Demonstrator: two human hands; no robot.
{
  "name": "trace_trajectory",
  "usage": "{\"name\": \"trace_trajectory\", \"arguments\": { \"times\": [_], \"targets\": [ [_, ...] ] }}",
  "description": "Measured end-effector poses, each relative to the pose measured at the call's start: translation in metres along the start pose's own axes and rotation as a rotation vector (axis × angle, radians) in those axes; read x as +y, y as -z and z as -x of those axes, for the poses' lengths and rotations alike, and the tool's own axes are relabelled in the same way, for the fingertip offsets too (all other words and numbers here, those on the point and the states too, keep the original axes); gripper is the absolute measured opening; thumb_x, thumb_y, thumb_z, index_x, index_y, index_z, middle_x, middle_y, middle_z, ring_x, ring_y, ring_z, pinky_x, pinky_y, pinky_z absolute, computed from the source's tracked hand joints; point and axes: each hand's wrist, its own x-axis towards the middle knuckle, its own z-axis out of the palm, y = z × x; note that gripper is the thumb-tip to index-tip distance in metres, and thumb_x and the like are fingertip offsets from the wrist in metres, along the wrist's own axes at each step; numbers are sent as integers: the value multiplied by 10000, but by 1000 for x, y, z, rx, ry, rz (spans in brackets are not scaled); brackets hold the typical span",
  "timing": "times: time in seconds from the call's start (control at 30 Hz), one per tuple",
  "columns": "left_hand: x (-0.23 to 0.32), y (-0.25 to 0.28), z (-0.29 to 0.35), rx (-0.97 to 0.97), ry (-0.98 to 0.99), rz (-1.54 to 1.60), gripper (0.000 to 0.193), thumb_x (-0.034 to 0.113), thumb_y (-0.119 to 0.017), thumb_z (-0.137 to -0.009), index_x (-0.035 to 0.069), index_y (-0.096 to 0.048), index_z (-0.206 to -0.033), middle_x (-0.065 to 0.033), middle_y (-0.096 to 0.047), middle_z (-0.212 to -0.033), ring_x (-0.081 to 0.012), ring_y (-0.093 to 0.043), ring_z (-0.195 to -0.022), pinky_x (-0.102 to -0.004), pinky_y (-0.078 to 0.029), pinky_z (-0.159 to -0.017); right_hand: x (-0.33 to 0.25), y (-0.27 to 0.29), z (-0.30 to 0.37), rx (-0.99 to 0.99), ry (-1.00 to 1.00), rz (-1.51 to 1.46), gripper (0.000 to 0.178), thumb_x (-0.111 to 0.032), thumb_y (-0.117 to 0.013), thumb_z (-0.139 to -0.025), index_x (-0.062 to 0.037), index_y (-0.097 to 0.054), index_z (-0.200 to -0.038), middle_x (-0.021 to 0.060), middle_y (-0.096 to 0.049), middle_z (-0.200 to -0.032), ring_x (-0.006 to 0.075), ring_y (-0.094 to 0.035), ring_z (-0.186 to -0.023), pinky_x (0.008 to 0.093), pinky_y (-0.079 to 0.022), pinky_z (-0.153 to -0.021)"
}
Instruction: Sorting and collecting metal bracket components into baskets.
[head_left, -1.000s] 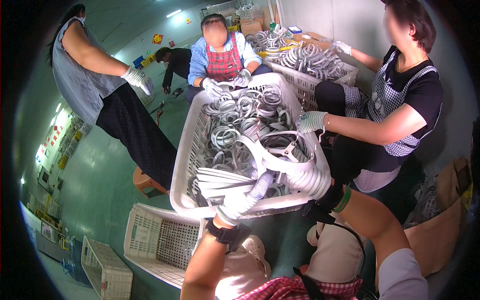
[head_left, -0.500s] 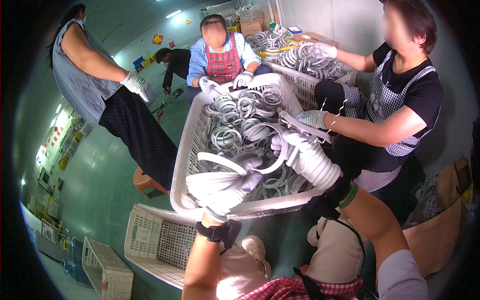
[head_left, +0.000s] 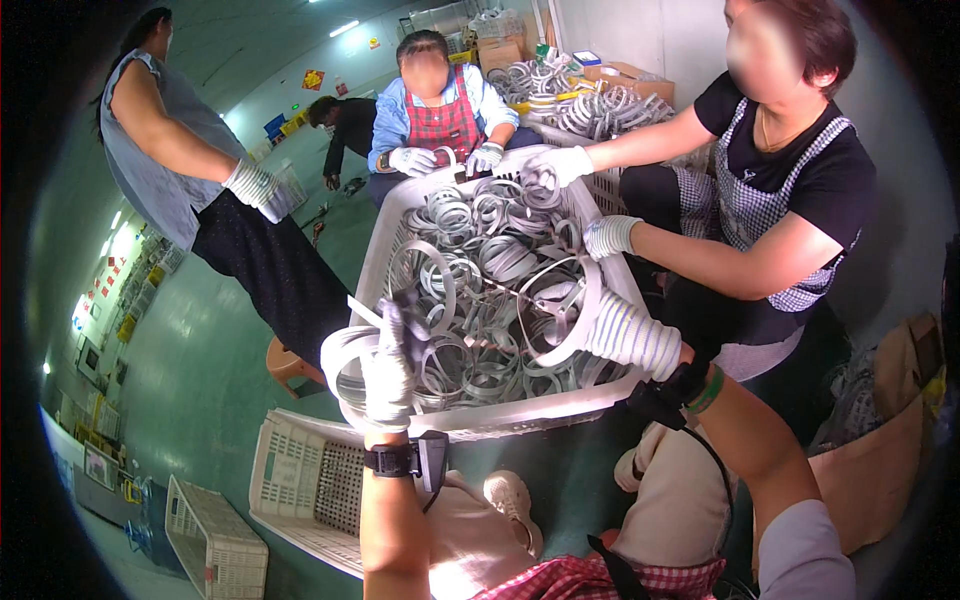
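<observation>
My left hand [head_left: 388,375], in a striped white glove, grips several pale flat rings [head_left: 343,368] at the near left corner of a white plastic crate [head_left: 535,415]. Another wide ring [head_left: 446,290] stands upright by its fingertips; whether they touch it cannot be made out. My right hand [head_left: 630,330], gloved alike, reaches over the crate's right side with a large white ring [head_left: 586,335] at its fingers, which are partly hidden. Beneath both hands, a heap of similar grey-white rings [head_left: 505,258] fills the crate.
A co-worker on the right reaches into the crate with both gloved hands [head_left: 560,167]. Another sits at its far end, hands [head_left: 412,161] at the rim. A person stands at left. Perforated crates [head_left: 290,470] lie at lower left, a cardboard box [head_left: 870,480] at lower right.
My left hand has moved left with its rings and turned upright. My right hand has shifted slightly right and down. The co-worker on the right has brought an arm from the back crate into this one.
</observation>
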Motion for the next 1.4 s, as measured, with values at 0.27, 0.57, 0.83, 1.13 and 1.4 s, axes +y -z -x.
{"name": "trace_trajectory", "arguments": {
  "times": [0.27, 0.57, 0.83, 1.13, 1.4],
  "targets": [
    [-7, -3, 4, -163, -79, -221, 391, 392, -459, -961, 30, -590, -1026, 12, -541, -643, -55, -429, -487, -196, -362, -465, -48, 24, 36, 136, 4, -237, 470, -119, -646, -826, -20, -488, -1257, 126, -611, -1124, 177, -555, -1037, 323, -407, -946],
    [-5, -4, 13, -198, -38, -258, 394, 406, -478, -944, 33, -596, -985, 7, -555, -637, -66, -426, -478, -197, -347, -467, -48, 29, 45, 134, -29, 175, 302, -171, -646, -811, -16, -622, -1069, 159, -656, -953, 294, -625, -880, 357, -467, -825],
    [-8, 0, 26, -195, -23, -265, 367, 389, -519, -923, 32, -602, -914, 5, -554, -619, -76, -437, -481, -213, -357, -473, -51, 40, 37, 272, -35, 199, 285, -124, -634, -811, -8, -618, -1071, 149, -664, -932, 266, -630, -847, 341, -484, -809],
    [-12, -5, 36, -186, -13, -277, 349, 371, -565, -901, 31, -609, -834, 3, -553, -597, -87, -449, -485, -231, -367, -479, -36, 28, 26, 541, 51, 335, 221, -61, -644, -803, 10, -642, -1012, 133, -678, -917, 236, -652, -819, 318, -506, -748],
    [-17, -14, 23, -168, -18, -282, 345, 354, -606, -881, 30, -615, -762, 1, -552, -579, -96, -460, -488, -247, -377, -485, -35, 16, 13, 454, -115, -353, 171, -131, -641, -849, -20, -640, -980, 12, -600, -718, 73, -532, -585, 214, -445, -556]
  ]
}}
